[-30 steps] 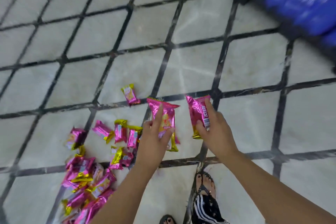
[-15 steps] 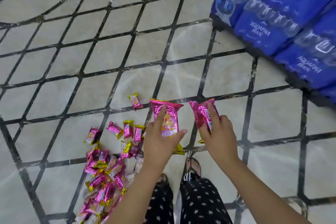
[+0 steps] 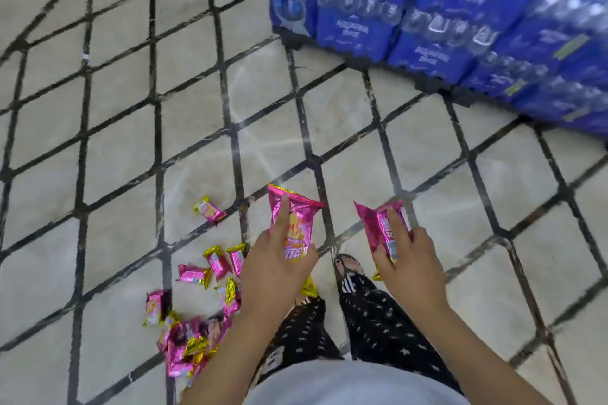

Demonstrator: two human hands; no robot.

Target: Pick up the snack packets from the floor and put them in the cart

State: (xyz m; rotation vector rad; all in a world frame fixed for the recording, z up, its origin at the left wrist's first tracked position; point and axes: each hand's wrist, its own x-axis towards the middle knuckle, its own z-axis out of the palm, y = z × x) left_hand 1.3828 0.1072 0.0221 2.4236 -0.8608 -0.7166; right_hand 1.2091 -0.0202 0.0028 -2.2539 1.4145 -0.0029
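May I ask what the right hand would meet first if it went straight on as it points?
Probably the blue bottle packs: the right hand, holding a packet, points over floor toward them, though depth is unclear.

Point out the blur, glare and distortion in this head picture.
Head view: motion blur smears the water packs and their labels. Head view: a pale glare starburst lies on the floor. Head view: wide-angle distortion bends the tile lines. Head view: left packet in the left hand and right packet in the right hand look fairly sharp.
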